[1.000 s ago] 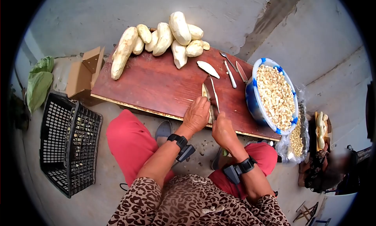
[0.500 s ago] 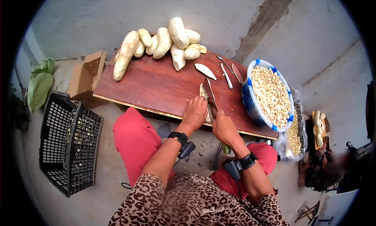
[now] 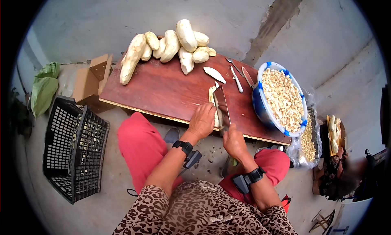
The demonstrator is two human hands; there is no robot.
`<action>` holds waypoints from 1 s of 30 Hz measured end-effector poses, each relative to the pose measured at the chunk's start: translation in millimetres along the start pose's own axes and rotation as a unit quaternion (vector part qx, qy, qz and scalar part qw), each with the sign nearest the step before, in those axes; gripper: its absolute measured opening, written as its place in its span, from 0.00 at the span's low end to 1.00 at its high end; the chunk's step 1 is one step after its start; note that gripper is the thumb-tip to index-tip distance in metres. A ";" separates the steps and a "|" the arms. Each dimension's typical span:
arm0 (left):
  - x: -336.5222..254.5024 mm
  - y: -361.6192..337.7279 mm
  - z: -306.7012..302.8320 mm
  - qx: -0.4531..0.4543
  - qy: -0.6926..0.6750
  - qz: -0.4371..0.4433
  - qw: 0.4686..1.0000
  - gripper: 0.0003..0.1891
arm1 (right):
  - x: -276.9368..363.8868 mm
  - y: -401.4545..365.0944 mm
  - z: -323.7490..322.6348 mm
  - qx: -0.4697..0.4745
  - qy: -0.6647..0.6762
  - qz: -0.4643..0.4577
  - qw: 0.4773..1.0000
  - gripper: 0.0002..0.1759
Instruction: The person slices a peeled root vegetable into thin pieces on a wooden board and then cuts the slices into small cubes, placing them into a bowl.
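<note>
In my right hand (image 3: 235,142) is the handle of a cleaver (image 3: 222,104), its broad blade pointing away from me over the table. My left hand (image 3: 202,120) has its fingers bent down on a pale peeled root slice (image 3: 211,97) lying lengthwise just left of the blade. The fingertips are right beside the steel, and part of the slice is hidden beneath them. Farther up the board lies another cut slice (image 3: 214,75). A pile of whole peeled roots (image 3: 170,47) rests along the table's far left side.
The brown table (image 3: 159,88) carries a white-handled knife (image 3: 236,80), another blade (image 3: 247,76) and a blue-white basin (image 3: 258,102) of diced pieces. Black crates (image 3: 87,153) and a cardboard box (image 3: 90,80) stand left. Another person (image 3: 336,176) sits at right.
The cleaver has turned so more of its blade face shows, and my right hand has shifted slightly right and toward me. My left hand stays on the slice.
</note>
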State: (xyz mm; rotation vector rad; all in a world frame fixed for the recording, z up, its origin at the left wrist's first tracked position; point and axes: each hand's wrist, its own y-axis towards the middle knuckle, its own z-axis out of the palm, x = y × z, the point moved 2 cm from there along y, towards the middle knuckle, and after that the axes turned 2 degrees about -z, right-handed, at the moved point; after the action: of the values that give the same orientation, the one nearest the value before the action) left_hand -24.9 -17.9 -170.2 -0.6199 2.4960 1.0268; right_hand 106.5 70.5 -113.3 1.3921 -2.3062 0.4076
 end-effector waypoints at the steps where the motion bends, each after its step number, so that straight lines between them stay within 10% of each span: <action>1: -2.1 -1.5 -3.6 0.016 -0.009 0.002 1.000 0.22 | -8.4 0.9 4.4 -0.021 0.020 -0.028 0.999 0.14; 30: 4.1 3.7 -2.9 -0.029 -0.050 -0.068 0.996 0.22 | 15.7 19.6 -14.7 -0.016 -0.019 -0.090 0.996 0.10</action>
State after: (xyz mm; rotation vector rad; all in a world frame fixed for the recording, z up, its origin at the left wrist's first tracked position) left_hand -30.8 -18.7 -168.1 -0.7258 2.3108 1.0554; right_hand 85.4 73.9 -93.5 1.5890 -2.1828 0.2904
